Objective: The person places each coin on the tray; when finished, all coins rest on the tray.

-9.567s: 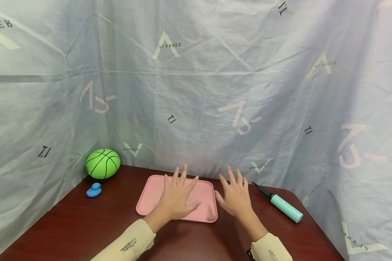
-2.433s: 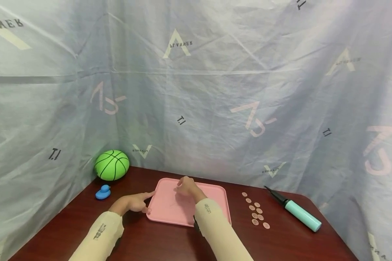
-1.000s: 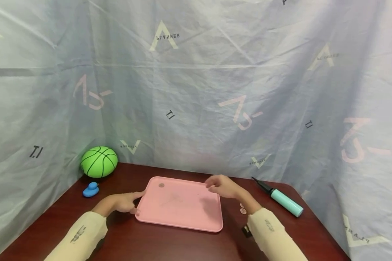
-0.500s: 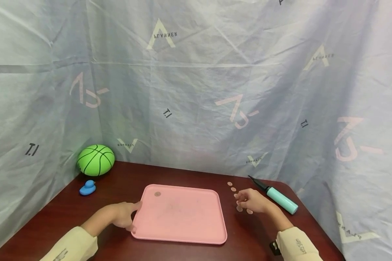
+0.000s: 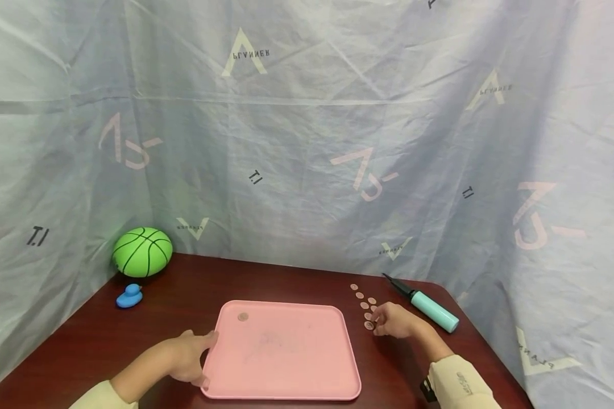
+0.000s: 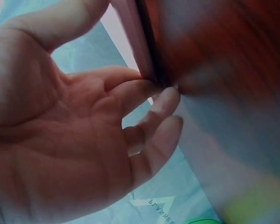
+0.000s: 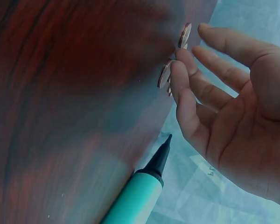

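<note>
The pink tray [image 5: 286, 358] lies on the dark red table, with one coin [image 5: 243, 317] near its far left corner. My left hand [image 5: 186, 355] grips its left rim; in the left wrist view the hand's fingers [image 6: 144, 130] bend at the tray edge [image 6: 130, 37]. To the right of the tray my right hand [image 5: 395, 320] reaches down among several copper-coloured coins [image 5: 364, 305]. Its fingers are loosely bent, fingertips right at the nearest coins. In the right wrist view, its thumb stands apart from the fingers [image 7: 182, 79], beside a coin [image 7: 164, 74].
A turquoise hand pump [image 5: 435, 311] with a black nozzle lies right of the coins, close to my right hand. At the back left sit a green basketball [image 5: 143, 253] and a blue rubber duck [image 5: 129, 296]. A grey printed curtain [image 5: 297, 142] encloses the table.
Coins have appeared on the table and one on the tray. My right hand has moved from above the tray to the coins. My left hand and the tray have shifted nearer me.
</note>
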A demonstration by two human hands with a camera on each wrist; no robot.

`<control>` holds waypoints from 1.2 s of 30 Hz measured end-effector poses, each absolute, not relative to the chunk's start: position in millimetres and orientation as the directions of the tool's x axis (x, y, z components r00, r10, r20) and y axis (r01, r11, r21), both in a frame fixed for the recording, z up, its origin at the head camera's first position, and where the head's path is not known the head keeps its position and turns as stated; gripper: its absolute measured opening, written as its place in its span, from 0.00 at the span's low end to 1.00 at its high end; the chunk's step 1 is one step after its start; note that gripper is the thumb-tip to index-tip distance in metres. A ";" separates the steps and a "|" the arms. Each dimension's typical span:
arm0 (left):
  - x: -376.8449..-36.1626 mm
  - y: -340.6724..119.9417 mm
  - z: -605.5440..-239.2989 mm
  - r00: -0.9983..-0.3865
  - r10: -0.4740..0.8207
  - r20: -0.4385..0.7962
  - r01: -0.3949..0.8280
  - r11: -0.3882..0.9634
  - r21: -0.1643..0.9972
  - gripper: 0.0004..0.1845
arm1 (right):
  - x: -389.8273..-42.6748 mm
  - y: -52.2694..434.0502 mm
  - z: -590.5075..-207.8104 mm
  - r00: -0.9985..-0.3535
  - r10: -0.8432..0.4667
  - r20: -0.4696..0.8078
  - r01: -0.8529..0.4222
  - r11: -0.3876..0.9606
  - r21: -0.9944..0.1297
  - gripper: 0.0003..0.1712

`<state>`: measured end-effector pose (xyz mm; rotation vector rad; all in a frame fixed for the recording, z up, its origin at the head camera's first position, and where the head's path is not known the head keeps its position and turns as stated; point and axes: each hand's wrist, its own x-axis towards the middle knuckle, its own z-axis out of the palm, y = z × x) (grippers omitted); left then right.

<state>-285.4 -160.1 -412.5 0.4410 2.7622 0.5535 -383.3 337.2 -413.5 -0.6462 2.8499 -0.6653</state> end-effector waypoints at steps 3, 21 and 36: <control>-284.1 -158.2 -411.4 -0.910 0.359 -0.208 0.247 0.871 0.424 0.48 | -387.8 333.5 -414.6 -0.900 -0.434 -0.029 -0.379 0.815 -0.439 0.14; -348.1 -175.6 -405.2 -0.845 0.478 -0.239 0.333 0.821 0.464 0.48 | -396.5 326.0 -429.4 -0.909 -0.416 -0.015 -0.367 0.817 -0.444 0.10; -357.6 -172.0 -419.4 -0.842 0.507 -0.186 0.356 0.781 0.513 0.49 | -402.2 326.1 -423.7 -0.913 -0.406 -0.047 -0.342 0.820 -0.458 0.11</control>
